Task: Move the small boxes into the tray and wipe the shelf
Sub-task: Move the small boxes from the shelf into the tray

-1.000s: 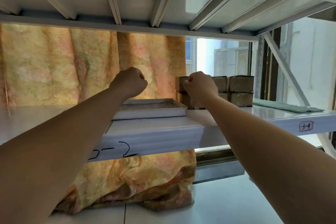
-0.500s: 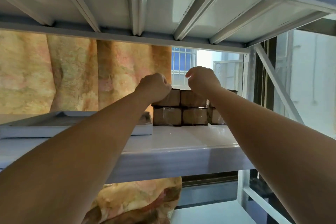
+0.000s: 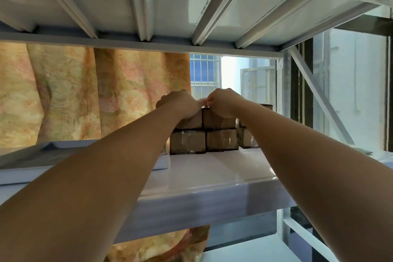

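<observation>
Brown small boxes wrapped in clear film stand stacked two high on the white shelf [image 3: 212,178]. My left hand [image 3: 180,102] curls over the top of the upper left box [image 3: 191,121]. My right hand [image 3: 223,102] curls over the upper middle box [image 3: 219,122]. The two hands touch at the thumbs, and the fingertips are hidden behind the boxes. Below sit a lower left box [image 3: 187,141] and a lower middle box [image 3: 222,139]. A further stack [image 3: 248,141] stands to the right. The shallow white tray [image 3: 25,173] lies on the shelf just left of the boxes.
The ribbed underside of the upper shelf [image 3: 191,2] hangs low over the hands. An orange patterned curtain [image 3: 85,95] hangs behind the tray. A diagonal brace [image 3: 319,95] and an upright stand at the right. A strip of green cloth [image 3: 366,152] shows at the far right.
My view has shifted right and closer to the boxes. My left hand moved from above the tray onto the upper left box, and both hands have come together on the top row.
</observation>
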